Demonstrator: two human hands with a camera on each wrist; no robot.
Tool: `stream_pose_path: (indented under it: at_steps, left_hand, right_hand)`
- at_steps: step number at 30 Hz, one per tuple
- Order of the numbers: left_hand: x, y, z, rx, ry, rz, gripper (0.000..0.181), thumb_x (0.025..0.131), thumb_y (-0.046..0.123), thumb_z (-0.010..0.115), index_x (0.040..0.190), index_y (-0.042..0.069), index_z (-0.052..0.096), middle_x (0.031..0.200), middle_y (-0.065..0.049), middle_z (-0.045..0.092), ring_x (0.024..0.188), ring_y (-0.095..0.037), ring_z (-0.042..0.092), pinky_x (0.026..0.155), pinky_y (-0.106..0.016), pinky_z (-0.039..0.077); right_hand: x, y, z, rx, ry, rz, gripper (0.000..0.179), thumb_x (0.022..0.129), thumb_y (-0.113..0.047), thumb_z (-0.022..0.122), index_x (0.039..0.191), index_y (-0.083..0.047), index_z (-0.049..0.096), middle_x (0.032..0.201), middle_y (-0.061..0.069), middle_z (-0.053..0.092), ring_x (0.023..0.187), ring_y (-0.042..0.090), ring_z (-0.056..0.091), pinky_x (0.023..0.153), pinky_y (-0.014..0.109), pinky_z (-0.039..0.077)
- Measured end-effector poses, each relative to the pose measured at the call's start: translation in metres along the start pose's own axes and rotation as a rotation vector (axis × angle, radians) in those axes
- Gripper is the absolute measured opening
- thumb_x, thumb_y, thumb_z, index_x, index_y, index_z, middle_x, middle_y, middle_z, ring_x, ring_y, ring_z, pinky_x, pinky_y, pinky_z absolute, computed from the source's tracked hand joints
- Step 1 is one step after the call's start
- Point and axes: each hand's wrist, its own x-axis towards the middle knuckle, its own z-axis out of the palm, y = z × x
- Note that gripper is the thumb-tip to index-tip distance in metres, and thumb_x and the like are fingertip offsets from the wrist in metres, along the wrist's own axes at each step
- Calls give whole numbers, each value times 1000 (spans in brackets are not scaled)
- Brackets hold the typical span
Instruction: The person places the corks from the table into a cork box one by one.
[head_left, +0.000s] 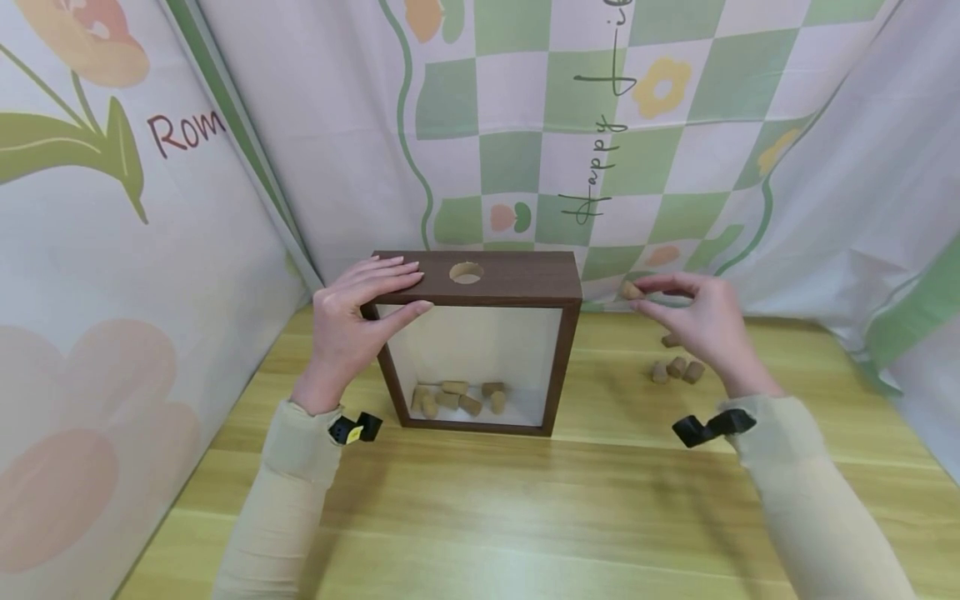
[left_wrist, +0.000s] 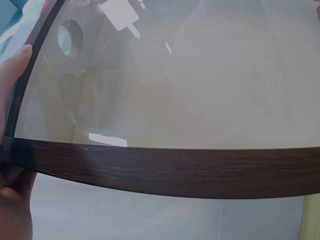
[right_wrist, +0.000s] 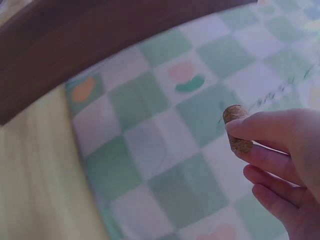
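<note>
A dark brown wooden box (head_left: 478, 287) with a clear front panel stands upright on the table and has a round hole (head_left: 467, 272) in its top. My left hand (head_left: 360, 312) grips its upper left corner, fingers over the top and thumb at the front edge. In the left wrist view the thumb lies by the dark frame (left_wrist: 165, 170). Several corks (head_left: 453, 400) lie at the bottom inside the box. To the right of the box, my right hand (head_left: 697, 321) holds up a small cork (right_wrist: 236, 111), pinched between thumb and fingers.
More loose corks (head_left: 677, 367) lie on the wooden table (head_left: 487, 508) below my right hand. A checked green and white curtain (head_left: 517, 158) hangs close behind the box. Another printed cloth (head_left: 67, 275) borders the table on the left.
</note>
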Motion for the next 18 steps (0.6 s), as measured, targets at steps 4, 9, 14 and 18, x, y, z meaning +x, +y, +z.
stream_pose_path:
  at_steps: [4,9,14,18]
  left_hand:
    - [0,0,0,-3,3,4,36,76,8,91,110,5,80,113,-7,75,112,-27,68,109,-41,45]
    - [0,-1,1,1,1,7,37,76,8,91,111,5,80,113,-6,75,113,-27,68,109,-41,45]
    - [-1,-1,1,0,8,1,38,75,7,92,111,5,80,113,-5,75,113,-25,68,109,-41,45]
    - [-1,-1,1,-3,7,1,38,75,7,92,111,6,80,114,-5,75,114,-25,68,110,-42,45]
  right_hand:
    - [1,-20,-2,-9,47,-62,35,89,-40,81,112,-14,78,118,0,70,107,9,60,74,22,58]
    - [3,-46,-4,21,98,-151,29,88,-34,83,110,-15,79,112,-3,74,109,7,61,96,22,45]
    - [3,-72,-5,69,143,-207,27,87,-29,85,109,-13,79,106,-3,76,104,6,63,99,23,43]
    - [1,-94,-6,118,163,-257,26,86,-23,86,108,-10,79,104,-2,76,102,10,65,102,23,44]
